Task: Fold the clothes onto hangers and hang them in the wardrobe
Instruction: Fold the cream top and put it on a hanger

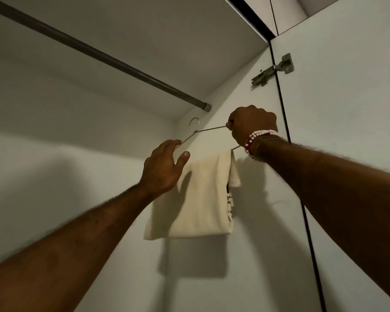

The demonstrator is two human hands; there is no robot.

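Note:
A thin metal hanger (208, 129) is held up inside the wardrobe, its hook a little below the right end of the dark rail (113, 61). A folded cream garment (196, 199) with dark print at its edge hangs over the hanger's bottom bar. My right hand (251, 126) grips the hanger's right shoulder with curled fingers. My left hand (164, 167) holds the hanger's left end, fingers partly bent and thumb out beside the cloth. The hook is apart from the rail.
The pale wardrobe shelf (178, 41) runs above the rail. The right side panel (252, 221) stands just behind the garment. A metal hinge (273, 69) sits on the panel, joined to the open door (347, 109) at right.

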